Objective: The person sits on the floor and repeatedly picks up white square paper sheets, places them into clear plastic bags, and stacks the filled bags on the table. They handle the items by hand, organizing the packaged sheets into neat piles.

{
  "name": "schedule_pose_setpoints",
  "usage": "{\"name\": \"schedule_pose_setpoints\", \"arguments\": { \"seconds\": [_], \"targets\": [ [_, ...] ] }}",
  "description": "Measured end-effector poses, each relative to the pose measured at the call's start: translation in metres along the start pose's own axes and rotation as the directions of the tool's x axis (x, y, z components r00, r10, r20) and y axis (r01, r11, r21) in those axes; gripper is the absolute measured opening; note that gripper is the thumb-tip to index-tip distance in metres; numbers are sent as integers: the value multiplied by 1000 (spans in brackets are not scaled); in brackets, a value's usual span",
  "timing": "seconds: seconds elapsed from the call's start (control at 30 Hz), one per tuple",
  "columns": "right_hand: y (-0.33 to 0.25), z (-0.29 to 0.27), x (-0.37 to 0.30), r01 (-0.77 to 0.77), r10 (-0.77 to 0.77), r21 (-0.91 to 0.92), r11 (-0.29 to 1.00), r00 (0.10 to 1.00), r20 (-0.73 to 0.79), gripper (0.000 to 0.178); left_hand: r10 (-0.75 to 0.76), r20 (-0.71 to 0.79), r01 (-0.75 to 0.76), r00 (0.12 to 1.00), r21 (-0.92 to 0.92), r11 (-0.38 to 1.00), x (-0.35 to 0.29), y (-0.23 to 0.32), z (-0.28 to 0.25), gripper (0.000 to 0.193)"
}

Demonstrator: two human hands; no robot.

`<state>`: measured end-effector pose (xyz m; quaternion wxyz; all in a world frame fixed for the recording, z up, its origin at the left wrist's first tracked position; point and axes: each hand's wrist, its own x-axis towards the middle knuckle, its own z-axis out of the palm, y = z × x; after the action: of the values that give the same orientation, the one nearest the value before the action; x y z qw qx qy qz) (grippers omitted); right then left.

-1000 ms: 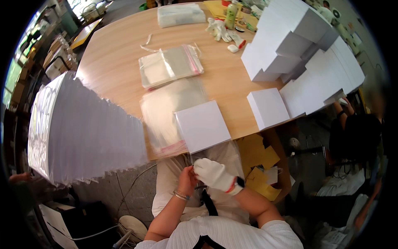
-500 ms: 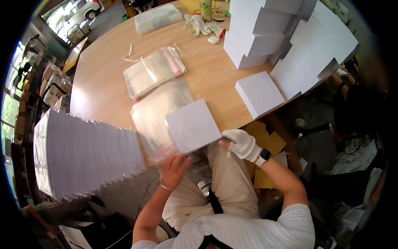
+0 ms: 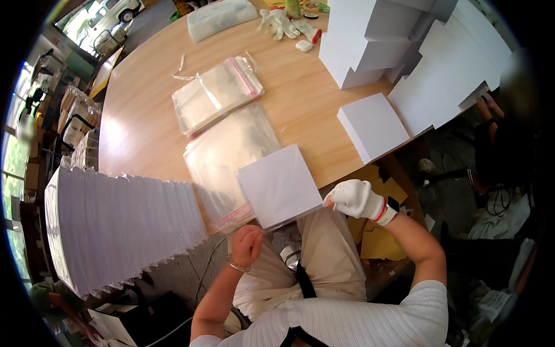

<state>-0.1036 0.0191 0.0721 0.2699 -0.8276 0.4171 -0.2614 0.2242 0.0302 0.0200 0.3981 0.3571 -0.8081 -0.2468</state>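
Work status: one unit in hand. The paper stack (image 3: 279, 186) lies flat at the near edge of the table (image 3: 144, 92), its left side overlapping the loose clear bags (image 3: 231, 153). Clear film (image 3: 293, 218) shows along its near edge; the stack appears to be inside a bag, with the near edge judged unfinished because both hands are placed there.

Left hand (image 3: 247, 246): bare, fingers curled, at the near left corner of the stack. Right hand (image 3: 354, 198): gloved, fingers bent, thumb at the near right corner. Whether either hand pinches the film cannot be told; the film is too thin to make out between the fingers.

Judged complete: the long pile (image 3: 127, 231) on the left, made of many white units with ragged clear film along its edges. A count is not possible.

Judged remaining: the single white block (image 3: 373, 127) to the right of the paper stack, plus the tall white stacks (image 3: 370, 43) and the leaning white row (image 3: 451, 63) beyond it. No film is visible on these.

Bag supply: the loose clear bags, plus a bundle of bags (image 3: 211, 101) with a pink strip, just behind them.
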Motion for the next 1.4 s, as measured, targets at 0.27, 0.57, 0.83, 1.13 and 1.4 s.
{"name": "schedule_pose_setpoints", "arguments": {
  "seconds": [0.27, 0.57, 0.83, 1.13, 1.4],
  "targets": [
    [-10, 42, 21, -606, 602, 50, 794, 774, -193, 26, -637, -133, 622, 759, -141, 770, -4, -8, 31, 24],
    [-5, 62, 16, -649, 682, 227, 726, 641, -351, 25, -856, 115, 740, 505, -567, 360, 10, 10, 23, 28],
    [-43, 53, 17, -295, 545, 582, 758, 777, -315, 39, -601, 106, 605, 792, -266, 751, 35, 42, -15, 42],
    [-218, -15, 141, 274, -3, 682, 678, 929, -370, 41, -49, -304, 152, 951, 325, 933, 67, 224, -262, 41],
    [-326, -1, 246, 240, -229, 736, 633, 966, -118, 31, -563, -229, 465, 794, -369, 805, 56, 108, -412, 46]
  ]
}}
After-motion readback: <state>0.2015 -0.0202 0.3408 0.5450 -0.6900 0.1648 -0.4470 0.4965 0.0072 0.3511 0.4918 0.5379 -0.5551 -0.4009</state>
